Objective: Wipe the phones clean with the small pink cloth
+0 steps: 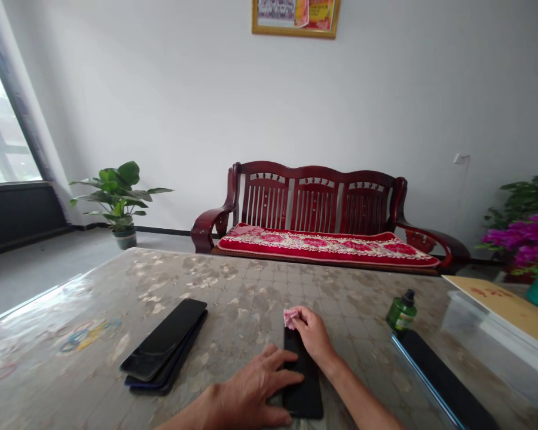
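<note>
A black phone (pixel 302 391) lies flat on the patterned table (pixel 233 322) in front of me. My left hand (pixel 262 385) rests on it with fingers spread, pressing its surface from the left. At the phone's far end my right hand (pixel 312 334) pinches a small pink cloth (pixel 290 318), which touches the top edge. To the left, several dark phones (pixel 168 340) are stacked at a slant. On the right, more dark phones (pixel 443 376) lie beside a green bottle (pixel 402 310) with a black cap.
Coloured rubber bands (pixel 83 336) lie at the table's left. A clear plastic box (pixel 497 343) with a tan sheet (pixel 502 298) on top stands at the right, near purple flowers (pixel 531 242). Beyond the table are a wooden bench (pixel 316 203) and a potted plant (pixel 124 194).
</note>
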